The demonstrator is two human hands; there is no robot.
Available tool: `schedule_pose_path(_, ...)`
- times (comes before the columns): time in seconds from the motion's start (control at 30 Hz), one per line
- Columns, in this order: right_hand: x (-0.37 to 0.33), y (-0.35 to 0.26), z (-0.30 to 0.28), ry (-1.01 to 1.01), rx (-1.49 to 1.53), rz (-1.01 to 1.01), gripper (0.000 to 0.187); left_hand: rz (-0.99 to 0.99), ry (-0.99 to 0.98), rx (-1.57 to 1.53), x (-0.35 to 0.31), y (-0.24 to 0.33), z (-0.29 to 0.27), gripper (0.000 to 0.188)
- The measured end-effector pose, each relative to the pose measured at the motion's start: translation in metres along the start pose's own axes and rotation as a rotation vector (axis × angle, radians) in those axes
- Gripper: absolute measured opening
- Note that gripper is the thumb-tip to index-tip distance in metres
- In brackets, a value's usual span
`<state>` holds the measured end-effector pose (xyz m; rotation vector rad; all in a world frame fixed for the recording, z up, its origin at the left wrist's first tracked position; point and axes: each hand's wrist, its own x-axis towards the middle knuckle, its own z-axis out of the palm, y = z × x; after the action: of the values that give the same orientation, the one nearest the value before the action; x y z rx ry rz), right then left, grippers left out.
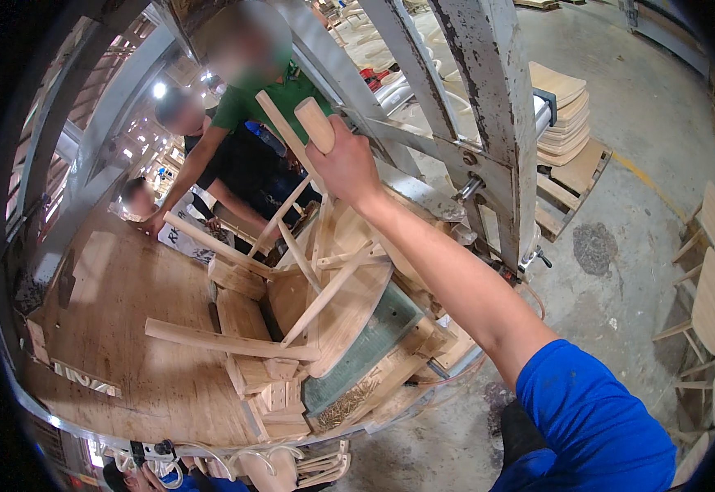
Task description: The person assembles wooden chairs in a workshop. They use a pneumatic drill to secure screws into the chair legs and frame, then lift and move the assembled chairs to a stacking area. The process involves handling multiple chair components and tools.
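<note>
An unfinished wooden chair (365,303) lies upturned on the workbench, its seat down and its legs splayed outward. Crossed wooden stretchers (328,303) run between the legs. My right hand (347,164) is closed around one thick round chair leg (315,125), close to its free end. Beside it stands another leg (279,123), apart from my fingers. Two further legs point left, the near one (210,334) over wooden blocks (279,396). A green pad (390,316) shows under the seat. My left hand is out of view.
A grey metal frame (493,107) rises beyond my forearm. Across the round wooden tabletop (119,303), a person in green (246,107) and others reach in with bare arms. Stacked curved panels (558,115) sit on a pallet (575,184). Chairs (710,303) line the right side.
</note>
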<state>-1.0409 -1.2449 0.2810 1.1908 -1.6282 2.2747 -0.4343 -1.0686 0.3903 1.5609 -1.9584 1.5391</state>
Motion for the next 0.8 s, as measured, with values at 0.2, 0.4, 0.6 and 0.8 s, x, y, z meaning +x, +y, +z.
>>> schedule_pose_path(0.2,-0.001,-0.001,-0.001,0.001,0.016,0.011,0.031,-0.16,-0.094,-0.08,0.0,0.012,-0.006,0.034)
schedule_pose_path(0.4,-0.002,-0.003,-0.003,0.002,0.009,0.01,0.029,-0.093,-0.053,0.017,-0.002,0.003,-0.003,0.035)
schedule_pose_path(0.6,0.0,-0.003,-0.002,0.018,0.015,-0.015,0.029,-0.127,-0.039,-0.012,-0.003,0.005,0.001,0.035)
schedule_pose_path(0.8,-0.001,-0.002,-0.003,0.015,0.021,-0.013,0.03,-0.115,-0.047,0.044,-0.002,0.005,0.002,0.037)
